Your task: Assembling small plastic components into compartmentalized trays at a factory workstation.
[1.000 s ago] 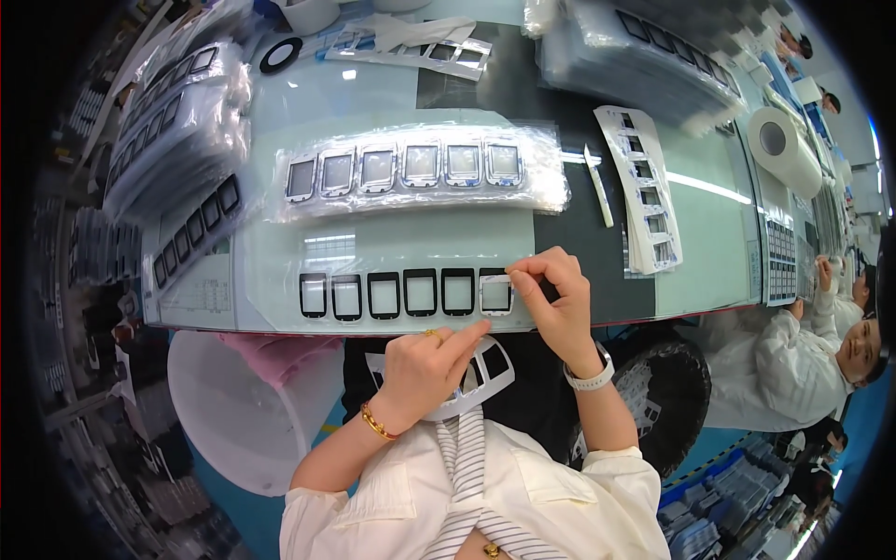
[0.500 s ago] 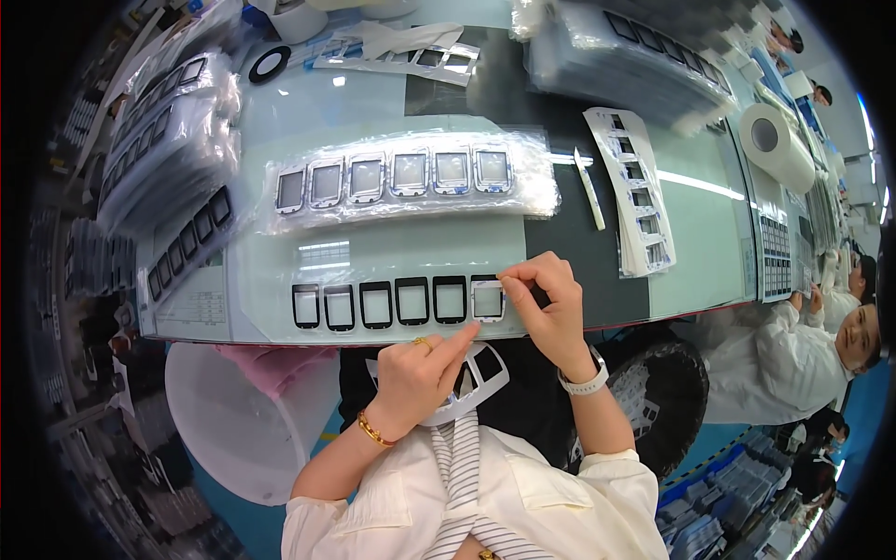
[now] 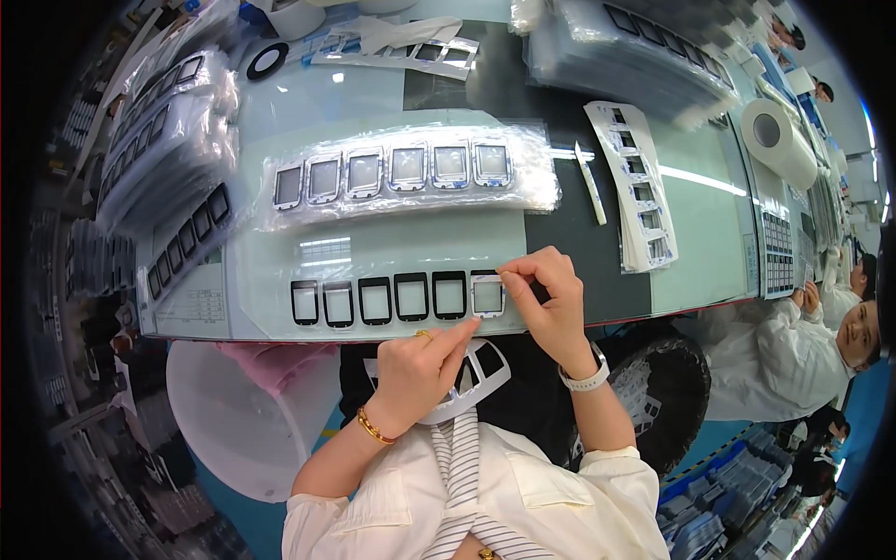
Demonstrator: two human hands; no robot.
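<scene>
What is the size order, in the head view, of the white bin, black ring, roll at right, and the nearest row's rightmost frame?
1. White bin
2. Roll at right
3. Rightmost frame and black ring: they look close in size, so unranked.

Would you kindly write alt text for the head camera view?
A person's right hand holds the upper right corner of the rightmost frame in a row of six on a table, the left hand at its lower edge. Beyond lie clear plastic sheets bearing six more frames, a slim white tool to their right.
</scene>
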